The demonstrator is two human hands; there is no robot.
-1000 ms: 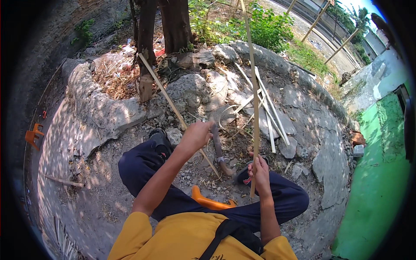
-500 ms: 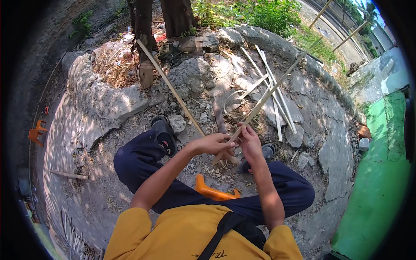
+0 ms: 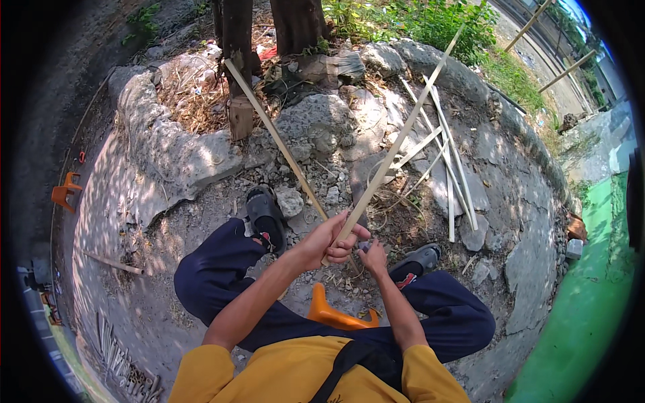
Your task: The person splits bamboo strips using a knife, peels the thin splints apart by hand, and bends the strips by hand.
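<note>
My left hand (image 3: 330, 240) is closed around the lower end of a long, pale bamboo strip (image 3: 409, 121), which slants up and away to the right. Beside it, lower and to the right, my right hand (image 3: 373, 257) is closed at the handle of a machete; its fingers partly hide the grip. The machete's dark blade (image 3: 357, 189) points away from me, partly behind the strip. A second long strip (image 3: 277, 141) lies slanting from the tree toward my left hand, its near end hidden there.
Several pale strips (image 3: 459, 168) lie crossed on broken concrete at the right. An orange plastic seat (image 3: 329, 314) is between my legs. A rough concrete kerb (image 3: 181, 158) rings the tree trunks (image 3: 295, 27). A green wall (image 3: 571, 309) stands at the right.
My left hand has closed round the strip, which now stands steeper. My right hand has let go of the strip and moved down to the machete handle.
</note>
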